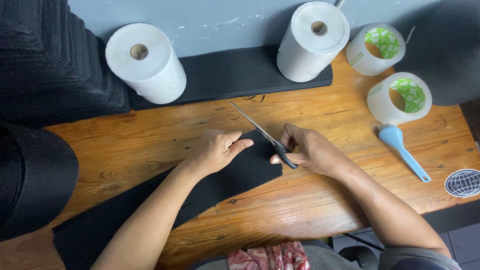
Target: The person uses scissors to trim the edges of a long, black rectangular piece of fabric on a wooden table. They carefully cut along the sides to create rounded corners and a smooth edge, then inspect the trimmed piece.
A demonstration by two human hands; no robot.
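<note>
- Red patterned cloth [267,257] sits at bottom edge, closest to me, over grey fabric on my lap.
- Black fabric strip [200,192] runs diagonally across the wooden worktop [310,200], from lower left up to the middle; its cut end lies between my two hands.
- My left hand [216,150] presses flat on the strip near its end, thumb stretched toward the scissors, gripping nothing, just pinning it down.
- My right hand [310,149] is clenched around the black handles of the scissors [265,135]; blades point up-left, lying along the strip's end edge, tip over bare wood.
- Can't tell how far the blades are parted.
- Two white paper rolls: one [147,62] upper left, one [312,42] upper middle, both resting on or against a black mat [235,72] along the grey wall.
- Stack of black fabric [50,60] fills the top left corner; another dark rounded bulk [30,180] at left edge.
- Two clear tape rolls with green-and-white patterned cores, one [376,49] behind the other [399,97], right of the scissors, well apart from my hands.
- Light blue plastic tool [402,150] with a long handle lies just below the nearer tape roll.
- Round black sticker with white globe grid [462,183] on the worktop at right edge.
- Dark rounded object [445,50] in top right corner, behind the tapes.
- Nothing lies between the hands and the strip.
</note>
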